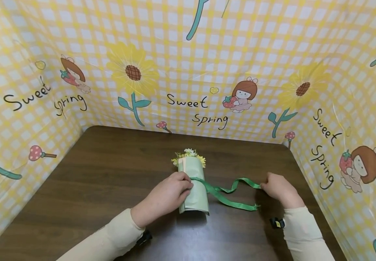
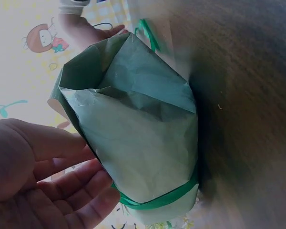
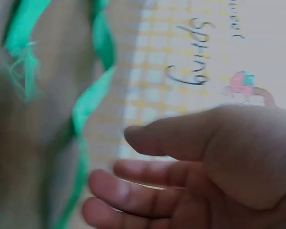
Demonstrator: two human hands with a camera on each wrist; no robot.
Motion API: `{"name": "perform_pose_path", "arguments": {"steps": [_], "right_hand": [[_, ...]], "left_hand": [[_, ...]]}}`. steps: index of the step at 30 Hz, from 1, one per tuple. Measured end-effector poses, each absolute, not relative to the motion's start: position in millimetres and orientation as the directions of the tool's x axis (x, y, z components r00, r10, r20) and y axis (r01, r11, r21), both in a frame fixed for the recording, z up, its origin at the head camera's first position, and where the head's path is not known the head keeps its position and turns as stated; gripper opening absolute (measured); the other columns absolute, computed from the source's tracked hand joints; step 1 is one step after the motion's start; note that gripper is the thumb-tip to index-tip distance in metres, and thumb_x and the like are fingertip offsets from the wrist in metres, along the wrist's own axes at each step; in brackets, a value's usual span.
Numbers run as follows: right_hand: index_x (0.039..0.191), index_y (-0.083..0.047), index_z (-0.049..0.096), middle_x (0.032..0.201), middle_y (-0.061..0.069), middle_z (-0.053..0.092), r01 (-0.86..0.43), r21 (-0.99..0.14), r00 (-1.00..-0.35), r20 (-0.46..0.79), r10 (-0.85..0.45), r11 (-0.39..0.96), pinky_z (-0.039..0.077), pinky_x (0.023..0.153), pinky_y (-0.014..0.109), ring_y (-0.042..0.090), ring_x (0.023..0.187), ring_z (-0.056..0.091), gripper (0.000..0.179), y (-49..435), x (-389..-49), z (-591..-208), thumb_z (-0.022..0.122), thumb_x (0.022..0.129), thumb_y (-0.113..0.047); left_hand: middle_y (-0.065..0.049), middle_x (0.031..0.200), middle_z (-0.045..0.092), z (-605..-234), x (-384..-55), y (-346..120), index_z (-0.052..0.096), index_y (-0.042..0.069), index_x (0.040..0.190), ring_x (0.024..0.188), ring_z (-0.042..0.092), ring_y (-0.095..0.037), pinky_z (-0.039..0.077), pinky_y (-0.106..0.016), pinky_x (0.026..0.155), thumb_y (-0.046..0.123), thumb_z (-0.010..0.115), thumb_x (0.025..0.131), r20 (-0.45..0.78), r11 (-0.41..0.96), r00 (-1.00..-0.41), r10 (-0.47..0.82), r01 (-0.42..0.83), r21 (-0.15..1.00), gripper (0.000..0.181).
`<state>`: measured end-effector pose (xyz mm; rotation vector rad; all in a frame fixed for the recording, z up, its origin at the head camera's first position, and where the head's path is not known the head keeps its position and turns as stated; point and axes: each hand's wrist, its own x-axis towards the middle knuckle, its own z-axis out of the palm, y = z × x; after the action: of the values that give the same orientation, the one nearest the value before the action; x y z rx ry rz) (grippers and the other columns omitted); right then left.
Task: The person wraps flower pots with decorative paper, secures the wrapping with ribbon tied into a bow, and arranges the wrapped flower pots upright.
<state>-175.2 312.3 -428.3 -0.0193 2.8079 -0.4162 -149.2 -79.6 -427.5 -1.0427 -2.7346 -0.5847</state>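
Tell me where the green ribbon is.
In the head view, the green fabric ribbon crosses the pale-green paper roll beside the left hand; its two tails trail rightward over the brown wood-grain table toward the right hand.

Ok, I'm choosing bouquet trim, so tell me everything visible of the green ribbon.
The green ribbon looks like narrow fabric. It bands the paper wrap, two tails trailing over the table: one frayed at its end, the other twisting toward the right hand. The left hand has fingers against the band; whether the right hand touches the ribbon is unclear.
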Motion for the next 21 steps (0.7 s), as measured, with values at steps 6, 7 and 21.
{"name": "perform_pose_path", "arguments": {"steps": [6,7,21], "right_hand": [[0.097,0.002,0.062,0.092,0.02,0.064,0.102,-0.286,-0.962,-0.273,0.021,0.953,0.048,0.067,0.044,0.03,0.077,0.058,0.019,317.3,-189.8,-450.7,0.065,0.09,-0.015],[0.087,-0.001,0.06,0.085,0.016,0.061,0.1,-0.283,-0.962,-0.271,0.021,0.954,0.044,0.064,0.042,0.027,0.072,0.053,0.012,317.7,-192.6,-452.0,0.062,0.09,-0.012],[0.082,-0.005,0.068,0.091,0.016,0.071,-0.111,-0.268,-0.993,0.073,-0.095,0.957,0.052,0.061,0.042,0.026,0.073,0.063,0.022,192.4,-235.3,-341.4,0.054,0.098,-0.006]], "left_hand": [[0.001,0.113,0.065,-425.3,-148.1,-76.8,0.078,0.014,0.109,0.109,0.06,-0.017,0.057,-0.034,0.087,0.021,0.07,0.098,0.262,0.697,-0.743,0.616,0.669,0.259,0.015],[0.001,0.113,0.065,-425.0,-148.0,-76.5,0.078,0.014,0.109,0.109,0.06,-0.017,0.057,-0.034,0.087,0.022,0.07,0.098,0.257,0.698,-0.743,0.618,0.669,0.256,0.016],[0.001,0.108,0.067,-420.5,-147.4,-74.9,0.078,0.015,0.106,0.103,0.062,-0.016,0.057,-0.033,0.082,0.031,0.073,0.096,0.254,0.717,-0.743,0.619,0.667,0.203,0.02]]}}
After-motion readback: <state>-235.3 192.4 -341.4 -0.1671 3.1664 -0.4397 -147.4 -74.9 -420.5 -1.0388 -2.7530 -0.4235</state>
